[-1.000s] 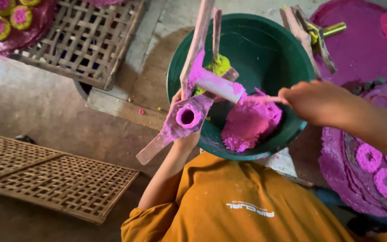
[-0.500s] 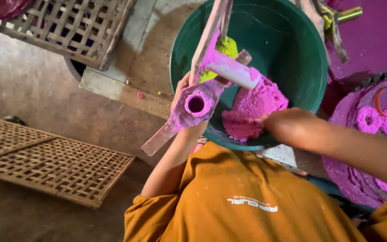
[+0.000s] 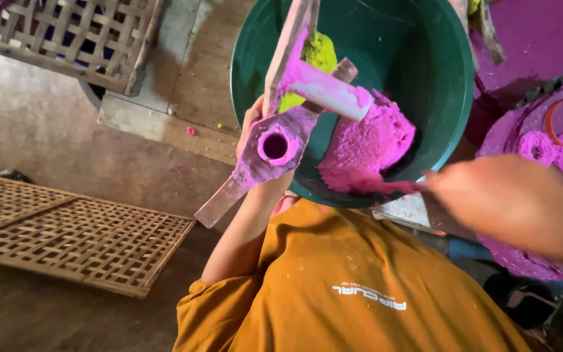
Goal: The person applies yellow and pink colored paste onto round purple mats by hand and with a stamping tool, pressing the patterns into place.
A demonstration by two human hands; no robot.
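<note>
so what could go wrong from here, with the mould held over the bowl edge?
1. The left hand holds the wooden mould at the rim of the green bowl; dough could drop onto the floor, as a pink crumb lies there.
2. The right hand is motion-blurred while pulling pink dough; it may knock the bowl.

Glossy plastic basin (image 3: 438,85); rough wooden mould (image 3: 265,153); crumbly pink paste (image 3: 366,146)
</note>
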